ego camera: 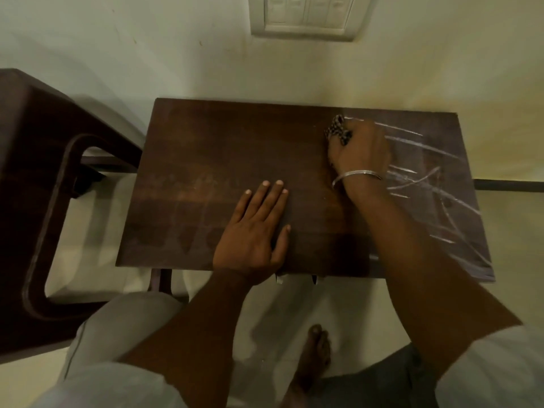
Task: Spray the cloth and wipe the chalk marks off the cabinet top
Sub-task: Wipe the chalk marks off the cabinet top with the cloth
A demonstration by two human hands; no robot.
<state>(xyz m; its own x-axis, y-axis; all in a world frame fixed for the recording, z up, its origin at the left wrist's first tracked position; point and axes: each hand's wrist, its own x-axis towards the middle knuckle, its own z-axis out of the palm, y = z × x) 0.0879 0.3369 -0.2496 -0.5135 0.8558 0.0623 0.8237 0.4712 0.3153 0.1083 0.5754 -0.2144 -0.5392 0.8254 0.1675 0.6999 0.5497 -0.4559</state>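
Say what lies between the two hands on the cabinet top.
Head view: only bare dark wooden cabinet top between left hand and right hand gripping checked cloth.

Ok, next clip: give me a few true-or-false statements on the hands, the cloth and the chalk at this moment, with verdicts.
1. The grip of the right hand is round the patterned cloth, on the cabinet top. True.
2. The left hand holds a spray bottle. False: it lies flat on the cabinet top with its fingers straight, and no bottle is in view.
3. White chalk marks show on the right part of the top. True.
4. A metal bangle is on the left wrist. False: it is on the right wrist.
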